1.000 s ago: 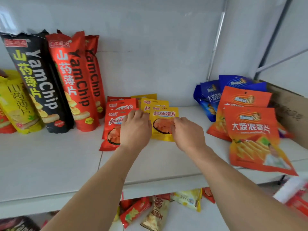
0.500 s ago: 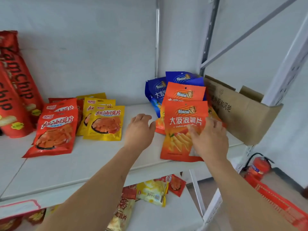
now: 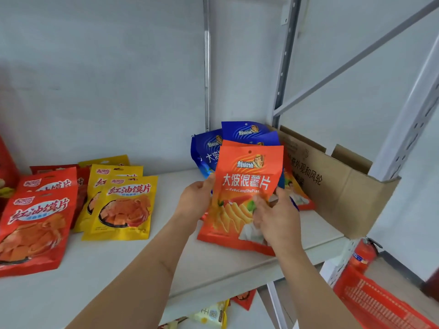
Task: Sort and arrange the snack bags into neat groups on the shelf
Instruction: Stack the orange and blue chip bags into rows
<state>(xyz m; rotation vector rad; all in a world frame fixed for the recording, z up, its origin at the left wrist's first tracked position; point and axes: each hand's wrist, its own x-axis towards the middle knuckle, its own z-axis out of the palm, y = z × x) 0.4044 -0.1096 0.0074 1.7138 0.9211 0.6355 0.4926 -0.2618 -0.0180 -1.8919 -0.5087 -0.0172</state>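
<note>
Now both hands, left (image 3: 197, 200) and right (image 3: 276, 216), pinch the orange bag (image 3: 247, 184). Left of them, red (image 3: 35, 222) and yellow bags (image 3: 123, 205) look grouped; blue bags (image 3: 237, 135) behind remain unsorted.

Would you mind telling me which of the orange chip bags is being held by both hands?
The front orange chip bag, tilted up: the left hand grips its left edge, the right hand its lower right. Another lies behind it.
</note>
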